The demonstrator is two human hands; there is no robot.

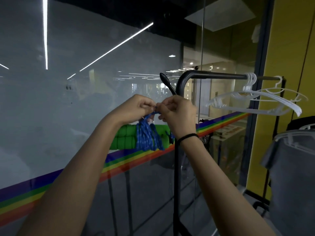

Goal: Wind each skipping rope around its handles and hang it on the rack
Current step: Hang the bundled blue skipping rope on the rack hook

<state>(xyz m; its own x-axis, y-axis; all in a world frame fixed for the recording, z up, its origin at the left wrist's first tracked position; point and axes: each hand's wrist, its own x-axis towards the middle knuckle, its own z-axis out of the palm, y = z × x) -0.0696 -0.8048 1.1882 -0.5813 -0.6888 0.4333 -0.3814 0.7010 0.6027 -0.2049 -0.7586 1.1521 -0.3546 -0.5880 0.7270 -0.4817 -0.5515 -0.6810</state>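
Pinching the rope (148, 137), left grip (136, 107) and right grip (178, 110) hold handles (124, 138) dangling below.

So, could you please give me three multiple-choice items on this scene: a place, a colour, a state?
1. Where are the white hangers? A on the floor; B on the rack's rail; C in a hand.
2. What colour are the handles? A green; B red; C black.
3. What are the left hand and right hand doing? A hanging idle; B gripping the rail; C pinching the rope.
1 B, hooks over the rail; 2 A, green under the blue rope; 3 C, fingers curl on its top loop.
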